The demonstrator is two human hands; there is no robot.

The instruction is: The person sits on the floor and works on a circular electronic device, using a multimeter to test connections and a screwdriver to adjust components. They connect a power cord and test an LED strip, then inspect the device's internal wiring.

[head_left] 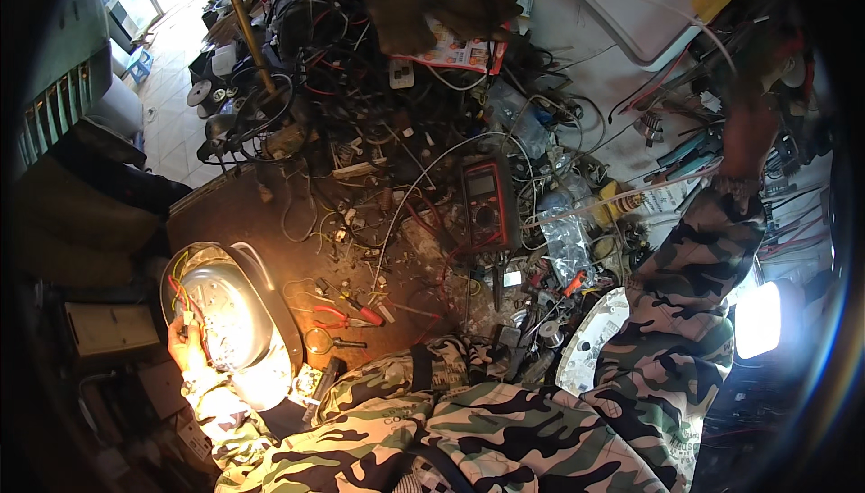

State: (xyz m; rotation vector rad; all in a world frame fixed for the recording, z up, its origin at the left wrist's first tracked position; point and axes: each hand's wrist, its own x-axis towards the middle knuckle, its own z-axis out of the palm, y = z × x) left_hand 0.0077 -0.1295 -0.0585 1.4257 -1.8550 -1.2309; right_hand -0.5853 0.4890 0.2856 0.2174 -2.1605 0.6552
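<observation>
My left hand [186, 346] is at the left edge of an opened household appliance [285, 338] with a rounded shell and a bright round metal part [236, 313] inside. Its fingers pinch at red and yellow-green wires [186, 293] coming out of it. My right arm stretches far out to the right. The right hand [751, 137] is dark and smeared near tools and cables by the wall, so its fingers cannot be made out. On the brown bench [216, 214] beside the appliance lie red-handled pliers [335, 318], a screwdriver [370, 314] and a magnifying glass [319, 342].
A red and black multimeter [484, 196] stands mid-bench with leads trailing. Tangled cables [315, 33] heap up at the back around a brass-coloured pole [239, 11]. Small parts and plastic bags [568, 241] litter the right side. A lit lamp [758, 320] glows at far right.
</observation>
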